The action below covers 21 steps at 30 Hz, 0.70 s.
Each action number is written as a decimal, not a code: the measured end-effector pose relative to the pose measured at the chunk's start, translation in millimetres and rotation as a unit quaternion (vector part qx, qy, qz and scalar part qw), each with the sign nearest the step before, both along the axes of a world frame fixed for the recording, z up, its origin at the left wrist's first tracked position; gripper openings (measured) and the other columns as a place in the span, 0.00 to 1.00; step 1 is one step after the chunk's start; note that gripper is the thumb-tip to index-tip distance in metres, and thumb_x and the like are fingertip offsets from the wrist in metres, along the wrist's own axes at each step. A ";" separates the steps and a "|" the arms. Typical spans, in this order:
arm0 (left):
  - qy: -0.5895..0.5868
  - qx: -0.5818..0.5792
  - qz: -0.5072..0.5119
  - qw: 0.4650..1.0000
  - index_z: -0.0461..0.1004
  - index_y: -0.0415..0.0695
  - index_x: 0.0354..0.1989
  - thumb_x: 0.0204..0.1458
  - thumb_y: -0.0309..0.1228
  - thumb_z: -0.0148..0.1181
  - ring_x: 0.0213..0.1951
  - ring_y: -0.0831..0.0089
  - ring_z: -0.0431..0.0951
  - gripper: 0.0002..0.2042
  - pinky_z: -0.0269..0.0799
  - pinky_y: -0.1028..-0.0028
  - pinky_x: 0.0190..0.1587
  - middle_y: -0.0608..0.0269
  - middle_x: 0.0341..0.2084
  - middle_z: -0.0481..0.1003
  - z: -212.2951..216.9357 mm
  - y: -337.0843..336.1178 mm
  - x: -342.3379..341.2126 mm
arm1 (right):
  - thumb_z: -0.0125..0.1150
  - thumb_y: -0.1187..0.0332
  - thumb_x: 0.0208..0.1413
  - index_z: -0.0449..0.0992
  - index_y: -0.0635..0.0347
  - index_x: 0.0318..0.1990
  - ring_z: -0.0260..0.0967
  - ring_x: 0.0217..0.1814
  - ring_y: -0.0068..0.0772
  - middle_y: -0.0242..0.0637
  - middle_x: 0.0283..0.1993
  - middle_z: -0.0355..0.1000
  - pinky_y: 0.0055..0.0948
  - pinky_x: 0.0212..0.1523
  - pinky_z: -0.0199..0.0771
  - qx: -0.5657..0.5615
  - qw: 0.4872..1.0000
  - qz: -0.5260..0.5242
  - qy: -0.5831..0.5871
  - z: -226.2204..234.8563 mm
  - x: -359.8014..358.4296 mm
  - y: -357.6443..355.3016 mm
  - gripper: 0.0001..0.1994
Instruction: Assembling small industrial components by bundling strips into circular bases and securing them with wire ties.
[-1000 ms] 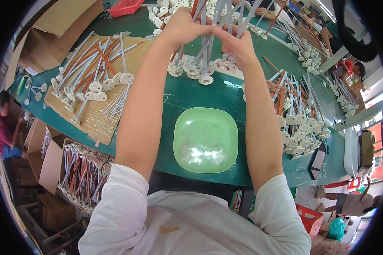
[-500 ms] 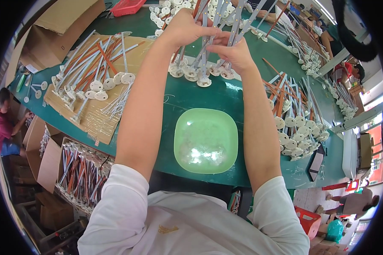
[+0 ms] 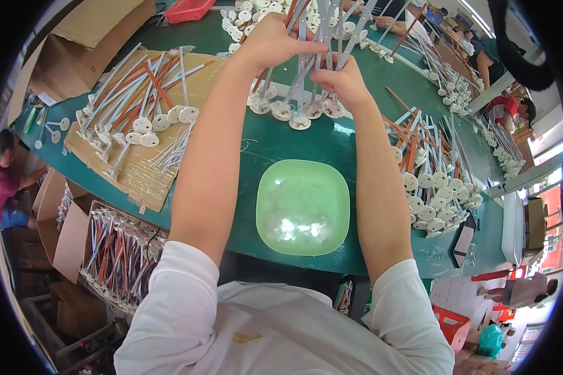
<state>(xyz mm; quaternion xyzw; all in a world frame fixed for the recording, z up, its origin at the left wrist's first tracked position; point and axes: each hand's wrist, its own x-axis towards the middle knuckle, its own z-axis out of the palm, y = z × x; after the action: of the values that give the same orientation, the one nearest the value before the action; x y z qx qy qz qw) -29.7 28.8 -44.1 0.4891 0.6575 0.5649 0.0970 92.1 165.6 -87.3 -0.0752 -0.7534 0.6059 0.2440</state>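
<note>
Worktop (image 3: 278, 145), green, with a bundle (image 3: 299, 94) of long flat strips at the far side, beyond the light-green tray (image 3: 283, 167). Looks mostly grey, with a few orange-brown strips (image 3: 290, 11) on the left and tiny bright dots along the lengths. Stands near upright, spreads toward the top and ends below in chunky round white discs (image 3: 299, 123). Forearms (image 3: 205, 162) reaching forward from both sides, converging on the bundle. Left hand (image 3: 274, 42) slightly higher, right hand (image 3: 347, 82) lower and just beside. Fingers (image 3: 324, 76) of both clamped on the grey strips, above the discs, thumbs across the front, pointing toward each other. Cannot tell about contact between discs and worktop.
</note>
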 end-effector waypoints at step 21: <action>-0.002 0.016 -0.030 0.999 0.78 0.41 0.31 0.37 0.36 0.73 0.26 0.79 0.74 0.16 0.68 0.76 0.33 0.65 0.24 0.78 1.3 -0.9 2.8 | 0.66 0.68 0.36 0.77 0.63 0.31 0.55 0.20 0.16 0.24 0.22 0.66 0.18 0.21 0.52 0.014 0.999 0.020 -0.028 -0.8 1.3 4.2 0.12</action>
<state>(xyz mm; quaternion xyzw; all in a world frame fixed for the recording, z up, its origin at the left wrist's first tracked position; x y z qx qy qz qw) -26.9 27.9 -42.8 0.5093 0.6329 0.5732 0.1069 93.3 169.8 -88.1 -0.0741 -0.7697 0.5978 0.2115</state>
